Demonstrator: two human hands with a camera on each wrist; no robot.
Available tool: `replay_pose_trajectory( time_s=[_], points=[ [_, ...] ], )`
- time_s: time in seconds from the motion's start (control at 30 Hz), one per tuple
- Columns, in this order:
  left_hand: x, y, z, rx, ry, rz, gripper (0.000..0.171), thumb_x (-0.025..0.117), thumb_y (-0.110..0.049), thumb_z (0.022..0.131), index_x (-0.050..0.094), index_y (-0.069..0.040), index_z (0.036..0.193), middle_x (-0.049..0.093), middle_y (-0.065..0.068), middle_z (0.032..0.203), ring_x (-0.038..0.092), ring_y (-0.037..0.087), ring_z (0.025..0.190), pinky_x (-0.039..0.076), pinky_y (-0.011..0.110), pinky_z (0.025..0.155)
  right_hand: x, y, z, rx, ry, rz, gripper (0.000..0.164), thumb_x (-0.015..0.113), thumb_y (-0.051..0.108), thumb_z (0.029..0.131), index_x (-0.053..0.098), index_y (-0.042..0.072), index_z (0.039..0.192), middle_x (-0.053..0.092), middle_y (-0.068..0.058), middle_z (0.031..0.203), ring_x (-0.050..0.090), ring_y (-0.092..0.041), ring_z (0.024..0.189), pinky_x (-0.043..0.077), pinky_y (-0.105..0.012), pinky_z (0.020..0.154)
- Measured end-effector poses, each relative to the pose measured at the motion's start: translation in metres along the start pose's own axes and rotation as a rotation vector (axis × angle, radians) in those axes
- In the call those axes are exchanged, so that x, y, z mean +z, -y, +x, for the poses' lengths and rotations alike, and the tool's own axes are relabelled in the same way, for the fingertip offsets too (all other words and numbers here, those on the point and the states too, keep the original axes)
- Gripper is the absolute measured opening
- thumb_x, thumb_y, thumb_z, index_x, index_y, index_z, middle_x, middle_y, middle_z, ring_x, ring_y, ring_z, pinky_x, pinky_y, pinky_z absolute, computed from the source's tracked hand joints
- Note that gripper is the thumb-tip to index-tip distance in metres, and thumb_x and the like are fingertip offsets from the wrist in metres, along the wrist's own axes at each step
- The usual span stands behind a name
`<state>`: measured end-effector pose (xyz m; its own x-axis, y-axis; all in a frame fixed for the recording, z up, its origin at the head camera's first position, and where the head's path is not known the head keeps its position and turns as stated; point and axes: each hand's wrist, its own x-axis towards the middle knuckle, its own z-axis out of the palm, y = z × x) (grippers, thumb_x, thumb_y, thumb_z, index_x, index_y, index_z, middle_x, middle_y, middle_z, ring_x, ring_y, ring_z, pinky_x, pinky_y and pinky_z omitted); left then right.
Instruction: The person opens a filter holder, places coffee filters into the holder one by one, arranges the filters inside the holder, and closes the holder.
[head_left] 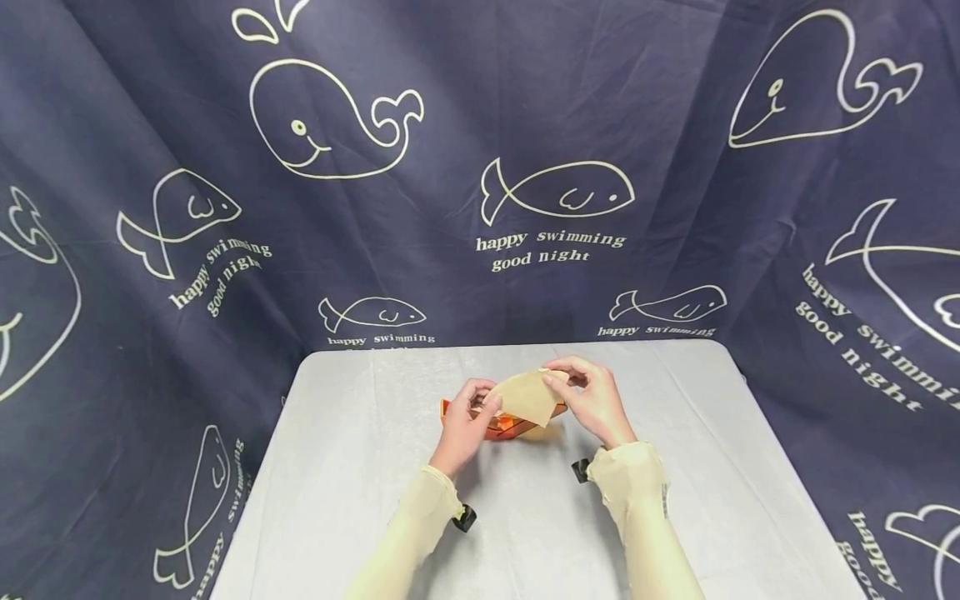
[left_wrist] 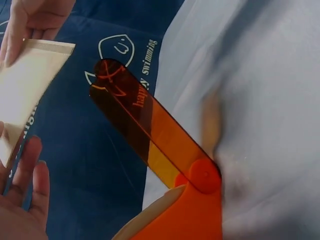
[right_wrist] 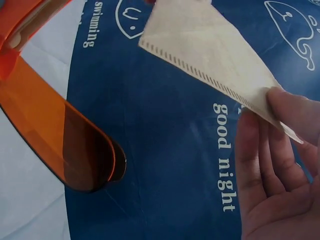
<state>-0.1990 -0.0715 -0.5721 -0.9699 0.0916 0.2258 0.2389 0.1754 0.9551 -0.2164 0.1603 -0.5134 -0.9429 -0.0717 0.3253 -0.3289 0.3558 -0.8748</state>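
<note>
A tan paper coffee filter (head_left: 528,396) with a crimped edge is held up between both hands. My left hand (head_left: 467,427) pinches its left corner. The right hand (head_left: 596,402) grips the opposite end, the thumb on the near face and the fingers behind, as the right wrist view shows. Just below the filter stands an orange holder (head_left: 506,427), partly covered by the paper in the head view. Its see-through amber lid (left_wrist: 155,125) is swung out on a round hinge. More tan paper (left_wrist: 150,210) shows inside the holder's orange body (left_wrist: 185,220).
The holder stands on a white-covered table (head_left: 360,483), towards its far side. A dark blue curtain (head_left: 555,100) with fish and whale drawings hangs behind the table and along both sides. Small black wrist devices (head_left: 465,518) hang below the sleeves.
</note>
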Motion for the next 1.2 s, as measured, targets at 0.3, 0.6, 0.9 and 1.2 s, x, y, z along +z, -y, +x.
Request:
replay_pose_trajectory(
  time_s=[0.3, 0.6, 0.9, 1.2],
  points=[
    [0.011, 0.005, -0.002, -0.156, 0.042, -0.25, 0.038, 0.07, -0.011, 0.098, 0.057, 0.002, 0.13, 0.072, 0.019, 0.116, 0.068, 0.012, 0.099, 0.058, 0.026, 0.089, 0.003, 0.03, -0.002, -0.028, -0.053, 0.077, 0.013, 0.076, -0.002, 0.089, 0.076, -0.004, 0.102, 0.076, -0.021, 0.099, 0.067, -0.002, 0.085, 0.052, -0.015, 0.077],
    [0.011, 0.003, 0.0, -0.122, -0.059, -0.242, 0.022, 0.067, -0.006, 0.099, 0.06, 0.007, 0.115, 0.073, 0.019, 0.104, 0.069, 0.013, 0.09, 0.06, 0.034, 0.087, 0.01, 0.002, -0.002, 0.006, -0.043, 0.147, 0.021, 0.079, 0.002, 0.088, 0.075, 0.0, 0.109, 0.075, -0.02, 0.102, 0.068, -0.002, 0.085, 0.052, -0.015, 0.08],
    [0.006, -0.003, 0.002, -0.099, -0.038, -0.065, 0.011, 0.065, -0.005, 0.099, 0.06, 0.003, 0.105, 0.073, 0.022, 0.101, 0.067, 0.012, 0.087, 0.061, 0.033, 0.08, 0.008, 0.001, 0.0, 0.008, 0.034, -0.007, 0.022, 0.08, 0.017, 0.09, 0.078, 0.011, 0.112, 0.078, -0.006, 0.101, 0.07, -0.007, 0.088, 0.053, -0.02, 0.087],
    [0.005, -0.023, -0.004, -0.066, 0.024, -0.061, 0.014, 0.066, -0.007, 0.099, 0.06, 0.004, 0.106, 0.071, 0.022, 0.102, 0.064, 0.001, 0.09, 0.055, 0.022, 0.084, 0.013, 0.001, 0.001, 0.008, 0.003, 0.007, 0.015, 0.08, 0.015, 0.09, 0.08, 0.011, 0.104, 0.079, -0.005, 0.101, 0.07, -0.005, 0.088, 0.053, -0.018, 0.086]
  ],
)
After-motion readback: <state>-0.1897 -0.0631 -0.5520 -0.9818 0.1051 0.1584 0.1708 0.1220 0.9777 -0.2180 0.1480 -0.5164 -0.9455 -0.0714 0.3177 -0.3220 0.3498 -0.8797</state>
